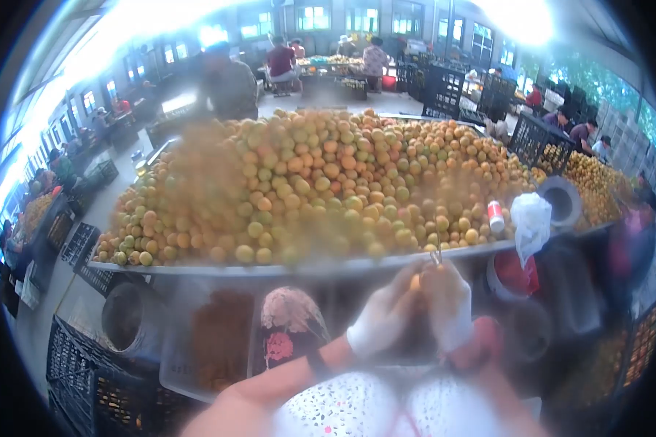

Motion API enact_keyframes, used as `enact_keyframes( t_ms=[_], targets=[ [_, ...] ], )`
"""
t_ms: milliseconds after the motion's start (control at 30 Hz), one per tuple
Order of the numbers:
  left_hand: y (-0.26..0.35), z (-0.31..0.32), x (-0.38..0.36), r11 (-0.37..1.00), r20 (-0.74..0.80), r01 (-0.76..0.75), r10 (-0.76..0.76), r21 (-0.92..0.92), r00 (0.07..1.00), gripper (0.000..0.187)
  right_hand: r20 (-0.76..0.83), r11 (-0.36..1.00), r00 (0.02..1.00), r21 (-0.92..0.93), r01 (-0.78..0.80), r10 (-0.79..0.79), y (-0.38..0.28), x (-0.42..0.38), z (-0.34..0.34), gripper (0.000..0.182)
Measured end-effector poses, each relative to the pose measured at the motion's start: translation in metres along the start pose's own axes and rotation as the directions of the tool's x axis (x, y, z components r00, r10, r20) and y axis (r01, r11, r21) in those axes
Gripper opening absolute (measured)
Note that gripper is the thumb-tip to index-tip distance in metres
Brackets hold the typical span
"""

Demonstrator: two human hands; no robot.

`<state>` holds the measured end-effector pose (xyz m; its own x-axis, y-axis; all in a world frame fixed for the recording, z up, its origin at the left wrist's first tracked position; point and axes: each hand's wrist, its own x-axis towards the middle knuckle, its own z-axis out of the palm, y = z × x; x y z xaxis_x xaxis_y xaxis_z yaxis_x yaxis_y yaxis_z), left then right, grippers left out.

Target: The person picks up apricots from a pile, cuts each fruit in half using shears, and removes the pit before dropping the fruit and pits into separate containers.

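Observation:
My left hand, in a white glove, is closed and meets my right hand just below the near edge of the heaped table. A small round orange fruit shows at the fingertips of my left hand. My right hand, also gloved, is closed, and a thin metal tool with a narrow tip sticks up from its fingers. Haze blurs both hands, so the exact grip is hard to make out. In front of them spreads a large heap of orange and greenish fruit, like apricots.
A red-and-white can, a white plastic bag and a grey round container sit at the heap's right end. Below the edge are a red-lined bucket, a clear bin and black crates. Other people work farther back.

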<state>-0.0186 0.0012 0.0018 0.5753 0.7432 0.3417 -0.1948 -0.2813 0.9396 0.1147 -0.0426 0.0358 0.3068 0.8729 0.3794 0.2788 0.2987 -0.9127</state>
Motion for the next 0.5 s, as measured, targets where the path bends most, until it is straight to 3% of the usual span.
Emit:
enact_keyframes(
  t_ms=[67, 100, 133, 200, 267, 300, 333, 400, 433, 500],
  targets=[
    [0.006, 0.009, -0.009, 0.975, -0.001, 0.117, -0.119, -0.189, 0.993, 0.051, 0.028, 0.994, 0.999, 0.104, -0.041, 0.039, 0.001, -0.005, -0.001, 0.012],
    [0.011, 0.015, -0.009, 0.977, 0.002, 0.106, -0.108, -0.186, 0.994, 0.051, 0.006, 1.0, 1.0, 0.001, -0.025, 0.025, 0.001, -0.005, 0.0, 0.011],
    [0.016, 0.021, -0.009, 0.863, -0.018, 0.133, -0.162, -0.487, 0.987, 0.05, 0.003, 1.0, 1.0, 0.0, -0.015, 0.015, -0.001, -0.004, 0.0, 0.011],
    [0.019, 0.021, -0.01, 0.659, -0.016, 0.137, -0.22, -0.739, 0.975, 0.048, 0.064, 0.948, 0.971, -0.209, 0.24, -0.232, -0.005, -0.003, 0.001, 0.011],
    [0.018, 0.011, -0.012, 0.572, 0.154, 0.327, -0.331, -0.752, 0.931, 0.045, 0.072, 0.957, 0.971, -0.166, 0.237, -0.228, -0.006, -0.002, 0.003, 0.011],
    [0.017, 0.009, -0.012, 0.538, 0.21, 0.389, -0.364, -0.748, 0.908, 0.044, 0.104, 0.906, 0.94, -0.25, 0.342, -0.326, -0.005, -0.001, 0.004, 0.011],
    [0.014, 0.013, -0.012, 0.35, 0.277, 0.316, -0.156, -0.882, 0.948, 0.042, 0.146, 0.837, 0.899, -0.328, 0.437, -0.412, -0.004, 0.0, 0.005, 0.011],
    [0.012, 0.014, -0.01, 0.113, 0.28, 0.272, 0.057, -0.956, 0.958, 0.041, 0.034, 0.706, 0.806, -0.46, 0.538, -0.591, -0.002, -0.002, 0.016, 0.015],
    [0.011, 0.011, -0.008, 0.308, 0.204, 0.253, -0.182, -0.917, 0.962, 0.041, 0.062, 0.781, 0.848, -0.358, 0.511, -0.526, 0.003, 0.003, 0.012, 0.017],
    [0.021, 0.006, -0.001, 0.42, 0.116, 0.376, -0.526, -0.826, 0.843, 0.044, 0.045, 0.902, 0.907, -0.1, 0.421, -0.419, 0.024, 0.01, 0.005, 0.014]
  ],
)
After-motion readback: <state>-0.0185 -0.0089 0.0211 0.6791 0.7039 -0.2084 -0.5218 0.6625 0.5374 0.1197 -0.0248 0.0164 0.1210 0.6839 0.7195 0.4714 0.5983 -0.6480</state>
